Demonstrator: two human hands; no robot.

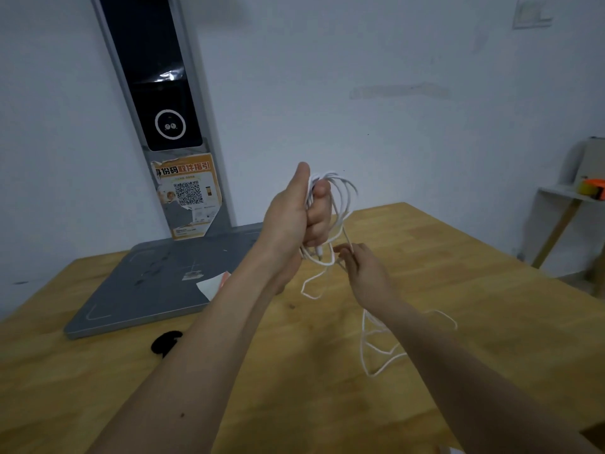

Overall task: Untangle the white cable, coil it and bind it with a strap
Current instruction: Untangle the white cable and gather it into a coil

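White cable (343, 194) is partly coiled in the head view: several loops are gathered in the left hand (296, 221), held up above the wooden surface (442, 257), its fingers (319, 217) curled round the bundle and the thumb upright beside it. Just below and to the right, the right hand (366, 270) pinches the running strand between thumb and fingertips, as if feeding the next loop. The rest of the cable trails down from there and lies loose on the surface in kinked bends near the right forearm, so I judge the coiling roughly half done, with some slack yet to straighten and wind. A dark strap (165, 344), which looks like the binding strap, lies untouched on the surface beside the left forearm, near a grey base plate (137, 290); binding is not yet begun.
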